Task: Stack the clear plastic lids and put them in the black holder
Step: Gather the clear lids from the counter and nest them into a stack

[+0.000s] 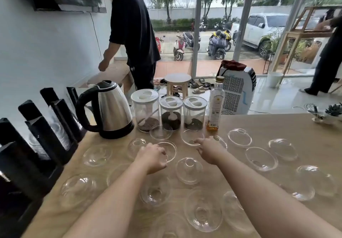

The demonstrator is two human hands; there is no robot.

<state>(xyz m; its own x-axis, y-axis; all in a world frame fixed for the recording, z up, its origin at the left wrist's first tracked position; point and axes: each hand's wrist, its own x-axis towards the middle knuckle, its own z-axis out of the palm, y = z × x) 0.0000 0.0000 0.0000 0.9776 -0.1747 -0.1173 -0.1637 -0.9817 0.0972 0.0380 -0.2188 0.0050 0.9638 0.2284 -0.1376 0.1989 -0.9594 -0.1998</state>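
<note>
Bottle [215,106] label print perhaps too blurred; nothing legible.

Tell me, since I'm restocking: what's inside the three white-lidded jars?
The jars each hold a low layer of dark granules and a white scoop; clear lids in front blur the bases.

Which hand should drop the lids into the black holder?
Probably the left hand. The black holder stands along the left edge of the table, on that hand's side, and its fingers curl over a lid. The right hand is farther away, at a second lid.
</note>
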